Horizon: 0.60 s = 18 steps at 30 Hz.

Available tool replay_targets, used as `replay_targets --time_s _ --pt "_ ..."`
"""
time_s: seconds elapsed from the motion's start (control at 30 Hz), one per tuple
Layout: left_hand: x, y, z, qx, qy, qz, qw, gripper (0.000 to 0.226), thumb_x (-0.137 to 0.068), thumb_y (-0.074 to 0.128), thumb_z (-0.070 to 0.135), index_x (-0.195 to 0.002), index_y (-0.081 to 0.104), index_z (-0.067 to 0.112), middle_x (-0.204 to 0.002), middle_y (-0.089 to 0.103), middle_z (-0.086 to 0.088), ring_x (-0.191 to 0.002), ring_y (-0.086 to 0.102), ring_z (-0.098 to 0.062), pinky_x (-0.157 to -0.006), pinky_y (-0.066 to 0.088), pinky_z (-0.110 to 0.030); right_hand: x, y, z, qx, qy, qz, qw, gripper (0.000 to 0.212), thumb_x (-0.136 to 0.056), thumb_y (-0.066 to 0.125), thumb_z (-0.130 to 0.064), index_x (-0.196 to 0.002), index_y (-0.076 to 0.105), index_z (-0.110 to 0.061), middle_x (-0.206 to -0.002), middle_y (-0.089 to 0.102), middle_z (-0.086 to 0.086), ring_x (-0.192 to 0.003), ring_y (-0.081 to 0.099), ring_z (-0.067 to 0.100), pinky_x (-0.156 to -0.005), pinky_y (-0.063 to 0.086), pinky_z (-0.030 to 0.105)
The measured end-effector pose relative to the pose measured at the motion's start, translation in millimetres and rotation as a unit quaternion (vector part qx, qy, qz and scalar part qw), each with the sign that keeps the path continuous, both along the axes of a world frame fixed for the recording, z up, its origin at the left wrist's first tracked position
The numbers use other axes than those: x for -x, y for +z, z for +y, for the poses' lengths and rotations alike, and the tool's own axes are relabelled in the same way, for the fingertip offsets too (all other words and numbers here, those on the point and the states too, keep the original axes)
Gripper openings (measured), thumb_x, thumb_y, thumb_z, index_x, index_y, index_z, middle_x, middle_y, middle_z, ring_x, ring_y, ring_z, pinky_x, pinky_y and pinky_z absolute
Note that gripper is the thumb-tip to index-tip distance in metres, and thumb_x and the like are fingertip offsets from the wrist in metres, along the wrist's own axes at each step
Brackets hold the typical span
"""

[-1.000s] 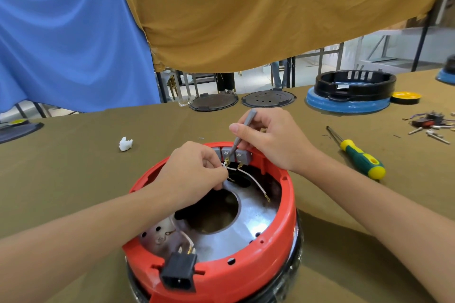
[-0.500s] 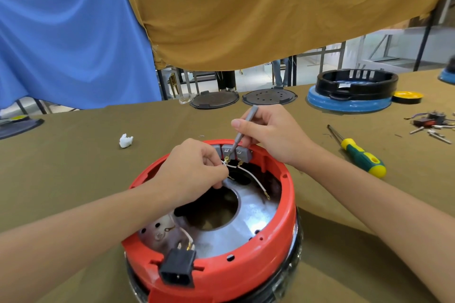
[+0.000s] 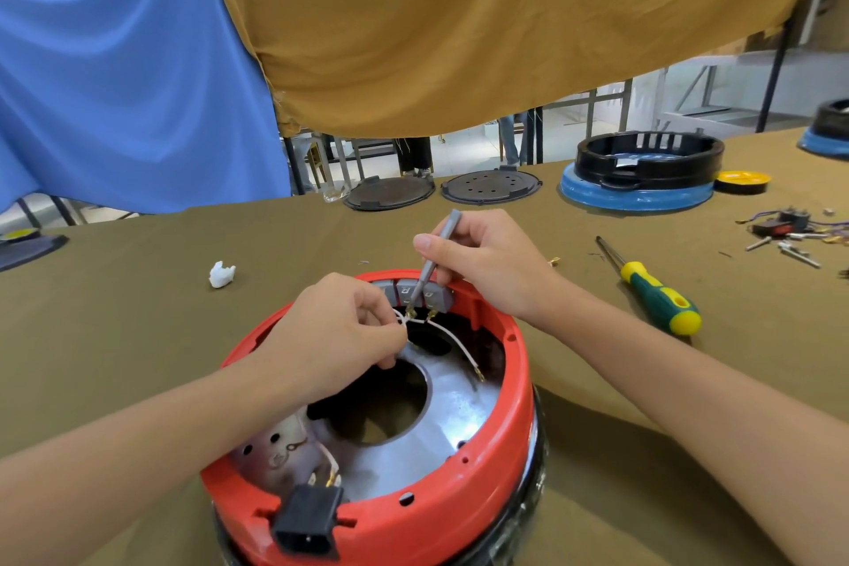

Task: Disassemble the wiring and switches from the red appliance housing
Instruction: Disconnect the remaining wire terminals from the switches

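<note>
The round red housing (image 3: 514, 404) sits upside down before me on the olive table, its metal plate (image 3: 441, 423) exposed. Grey switches (image 3: 434, 296) are set in its far rim. My left hand (image 3: 335, 331) pinches a white wire (image 3: 455, 342) just below the switch terminals. My right hand (image 3: 487, 264) holds a thin grey tool (image 3: 432, 262) like a pen, its tip down at the switch terminals. A black power socket (image 3: 305, 524) sits in the near rim.
A green-and-yellow screwdriver (image 3: 657, 296) lies right of the housing. Removed switches and wire bits (image 3: 790, 230) lie at far right. A white scrap (image 3: 221, 275) lies left. Black lids (image 3: 489, 186) and a black-and-blue housing (image 3: 643, 170) stand along the far edge.
Both hands stay at the switch terminals; the grey tool has tilted slightly and the view has shifted a little. The wire is still pinched.
</note>
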<state>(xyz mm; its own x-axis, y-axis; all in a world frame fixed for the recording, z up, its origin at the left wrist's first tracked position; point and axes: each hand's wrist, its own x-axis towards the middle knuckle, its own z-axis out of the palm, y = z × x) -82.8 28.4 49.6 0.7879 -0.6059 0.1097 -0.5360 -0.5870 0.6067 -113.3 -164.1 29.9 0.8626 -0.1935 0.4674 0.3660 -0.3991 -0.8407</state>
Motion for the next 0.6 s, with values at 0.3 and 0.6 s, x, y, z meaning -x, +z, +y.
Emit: replay_targets --time_s 0.3,0.6 --pt "1 22 24 -0.164 -0.078 -0.121 0.976 0.018 -0.084 0.064 0.015 -0.067 0.062 0.020 -0.057 0.067 0.012 -0.050 0.054 -0.001 -0.052 0.041 -0.014 -1 -2 3 -0.037 0.001 -0.007 0.999 0.027 -0.096 0.066 -0.026 -0.086 0.065 -0.001 -0.067 0.065 0.009 -0.065 0.061 0.024 -0.078 0.054 0.058" --pt "-39 52 46 -0.026 -0.193 0.025 0.981 0.012 -0.090 0.072 0.025 -0.078 0.075 0.025 -0.071 0.071 0.000 -0.064 0.060 -0.007 -0.064 0.048 -0.019 8 3 10 -0.023 -0.017 -0.078 0.997 0.019 -0.100 0.059 -0.018 -0.092 0.067 -0.003 -0.061 0.064 0.006 -0.063 0.063 0.024 -0.072 0.052 0.047"
